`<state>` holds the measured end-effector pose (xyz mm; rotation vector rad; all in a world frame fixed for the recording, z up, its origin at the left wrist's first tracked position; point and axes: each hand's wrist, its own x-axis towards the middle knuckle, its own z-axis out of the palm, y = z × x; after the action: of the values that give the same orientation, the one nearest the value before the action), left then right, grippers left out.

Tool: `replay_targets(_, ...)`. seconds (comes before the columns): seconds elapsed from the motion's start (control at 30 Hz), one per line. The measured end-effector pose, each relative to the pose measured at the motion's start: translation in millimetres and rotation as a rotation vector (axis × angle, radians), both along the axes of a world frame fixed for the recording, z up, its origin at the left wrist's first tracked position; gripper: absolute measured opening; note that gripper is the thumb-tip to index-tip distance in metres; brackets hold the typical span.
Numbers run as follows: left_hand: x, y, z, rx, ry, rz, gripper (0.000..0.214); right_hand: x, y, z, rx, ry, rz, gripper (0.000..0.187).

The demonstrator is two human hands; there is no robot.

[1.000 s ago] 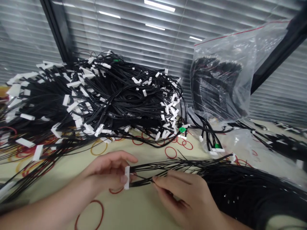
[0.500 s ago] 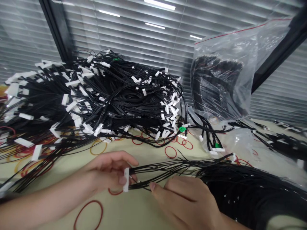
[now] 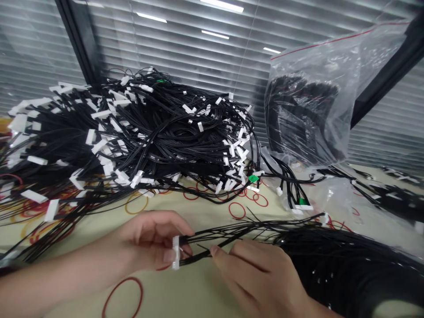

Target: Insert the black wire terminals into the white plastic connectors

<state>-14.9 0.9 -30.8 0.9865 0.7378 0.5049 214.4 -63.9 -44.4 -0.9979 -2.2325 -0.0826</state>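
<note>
My left hand (image 3: 149, 240) pinches a white multi-pin connector (image 3: 176, 252) between thumb and fingers. Thin black wires (image 3: 232, 236) fan out from the connector to the right and run into a dense black wire coil (image 3: 347, 269) at the lower right. My right hand (image 3: 256, 276) sits just right of the connector, with thumb and forefinger closed on a few of these wires. Behind my hands lies a large tangled heap of black wire harnesses (image 3: 165, 141) with many white connectors.
A clear zip bag of black harnesses (image 3: 306, 106) stands at the right of the heap. Red and orange rubber bands (image 3: 122, 298) lie on the cream tabletop (image 3: 198, 293). Slatted blinds (image 3: 182, 53) and a dark frame rise behind the table.
My right hand has risen back up to the wires after dipping lower. The left hand still holds the connector, which now sits slightly further right.
</note>
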Motion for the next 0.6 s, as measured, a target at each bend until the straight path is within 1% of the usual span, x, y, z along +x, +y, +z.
replay_targets(0.07, -1, -2, -3.8, 0.058, 0.023, -0.037, 0.022, 1, -1, 0.5, -0.041, 0.006, 0.005, 0.049)
replay_targets(0.17, -2, -5, -7.6, 0.181, 0.119, -0.072, 0.019, 0, -1, -1.1, 0.003, 0.067, -0.023, 0.044)
replay_targets(0.23, -3, -8, -7.5, 0.225, 0.178, -0.068, 0.018, -2, -2, -2.2, 0.029, 0.089, -0.03, 0.04)
replay_targets(0.4, -2, -12, -5.3, 0.199, 0.189, -0.034, 0.027, -4, -1, -1.2, 0.013, 0.021, 0.036, 0.045)
replay_targets(0.5, 0, -12, -6.1, 0.192, 0.187, -0.019, 0.029, -5, 0, -1.3, 0.042, -0.004, 0.053, 0.046)
replay_targets(0.6, 2, -12, -6.9, 0.193, 0.207, 0.005, 0.032, -7, -1, -3.6, 0.06, 0.0, 0.011, 0.043)
